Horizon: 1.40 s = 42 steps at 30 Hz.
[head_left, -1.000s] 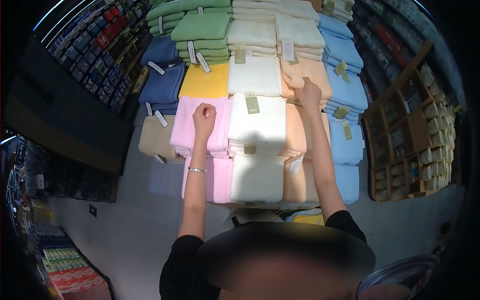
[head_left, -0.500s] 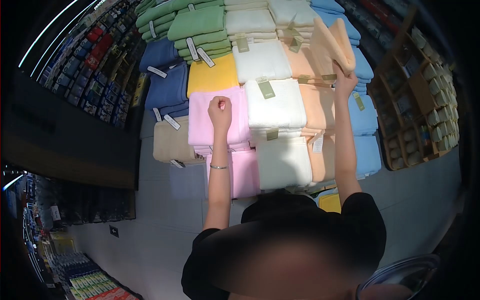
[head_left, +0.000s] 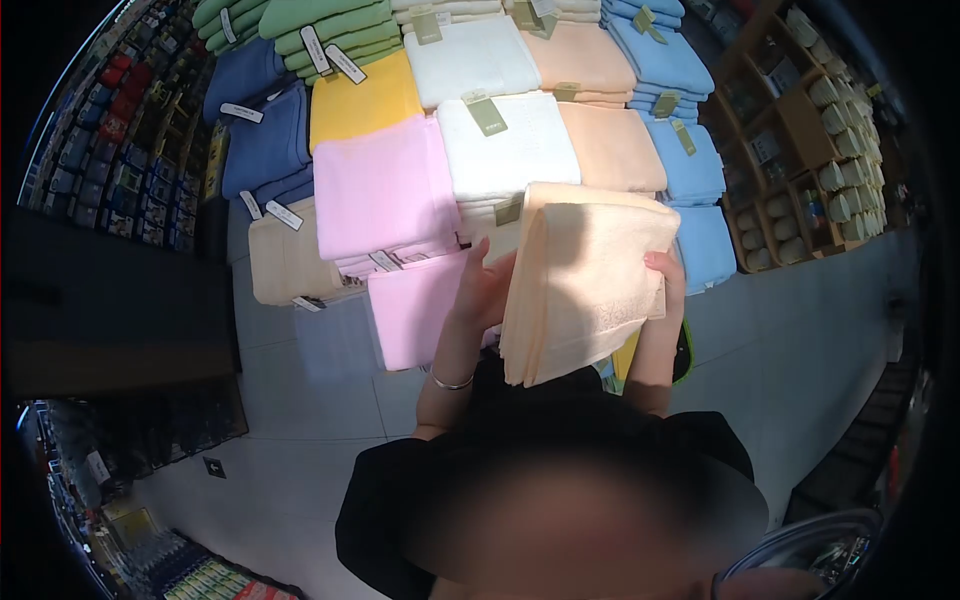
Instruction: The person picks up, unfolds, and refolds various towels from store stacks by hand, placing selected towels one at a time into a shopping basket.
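A folded peach towel (head_left: 600,270) hangs in front of me over the near edge of the display. My right hand (head_left: 668,283) grips its right edge, thumb on the near face and the fingers mostly behind. Beside the towel's left edge is my left hand (head_left: 488,288), fingers apart and partly hidden by the cloth; I cannot tell whether it touches. Behind that hand lies a pink towel (head_left: 415,305). Further back are a larger pink stack (head_left: 385,190) and a white towel stack (head_left: 510,150) with a green tag.
Blue towels (head_left: 680,160) and peach stacks (head_left: 612,145) line the right side; navy (head_left: 265,140), yellow (head_left: 365,100) and green ones (head_left: 335,30) lie left and behind. A wooden shelf (head_left: 800,130) stands right, a dark counter (head_left: 110,300) left, above grey floor (head_left: 300,400).
My right hand has brought the peach towel from the back right down toward me. My left hand has left the pink stack, moved beside the towel and opened. The view has shifted.
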### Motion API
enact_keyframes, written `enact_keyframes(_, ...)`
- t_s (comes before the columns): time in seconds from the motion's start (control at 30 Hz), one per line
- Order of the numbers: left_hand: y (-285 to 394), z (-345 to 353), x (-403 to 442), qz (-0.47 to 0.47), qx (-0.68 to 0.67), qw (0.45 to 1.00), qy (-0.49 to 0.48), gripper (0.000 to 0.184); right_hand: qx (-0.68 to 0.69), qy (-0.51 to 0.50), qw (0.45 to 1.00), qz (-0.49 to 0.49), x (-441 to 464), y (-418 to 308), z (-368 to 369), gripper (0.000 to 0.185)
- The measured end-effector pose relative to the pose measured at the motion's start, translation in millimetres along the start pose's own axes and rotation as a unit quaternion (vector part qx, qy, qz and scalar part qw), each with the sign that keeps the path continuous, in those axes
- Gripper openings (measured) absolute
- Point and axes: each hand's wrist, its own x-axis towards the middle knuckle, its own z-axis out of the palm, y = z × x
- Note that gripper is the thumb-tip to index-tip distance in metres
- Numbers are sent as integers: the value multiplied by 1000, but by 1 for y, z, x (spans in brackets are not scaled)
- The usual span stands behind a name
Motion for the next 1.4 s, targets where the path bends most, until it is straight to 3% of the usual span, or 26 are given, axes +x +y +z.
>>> enact_keyframes(0.07,-23,-28,-13,-15,-68,997,-21,59,-67,21,997,38,1,6,-4,43)
enact_keyframes(0.13,-25,-22,-18,-6,37,997,63,49,-105,23,992,66,5,13,-6,36)
enact_keyframes(0.2,-22,-12,-25,-18,170,978,122,43,-170,0,982,80,6,14,-4,41)
enact_keyframes(0.33,-11,12,-44,85,149,974,147,39,-246,-70,966,38,15,11,3,36)
enact_keyframes(0.4,1,24,-55,127,170,962,171,41,-212,-117,970,25,16,3,13,37)
enact_keyframes(0.53,20,3,-68,212,99,966,110,46,-233,-181,955,12,17,-6,32,36)
enact_keyframes(0.57,21,-12,-65,232,-6,973,1,49,-242,-185,952,11,17,-4,36,35)
enact_keyframes(0.67,39,-14,-65,224,-63,971,-51,52,-284,-102,952,-49,14,2,51,34)
enact_keyframes(0.73,46,3,-66,284,17,957,47,53,-271,-112,951,-99,13,5,47,33)
enact_keyframes(0.8,49,15,-63,358,150,909,152,53,-246,-143,945,-164,7,4,60,32)
enact_keyframes(0.93,41,32,-40,438,361,816,107,61,-289,-267,902,-178,0,15,105,69)
enact_keyframes(1.0,29,39,-29,431,455,774,94,68,-392,-274,854,-203,0,33,120,78)
enact_keyframes(1.1,19,32,-22,443,501,737,102,74,-410,-227,866,-176,-1,46,128,81)
enact_keyframes(1.2,21,30,-31,419,439,793,48,73,-393,-271,865,-154,4,43,120,83)
enact_keyframes(1.4,20,30,-34,419,467,771,106,62,-362,-240,896,-96,-4,45,126,80)
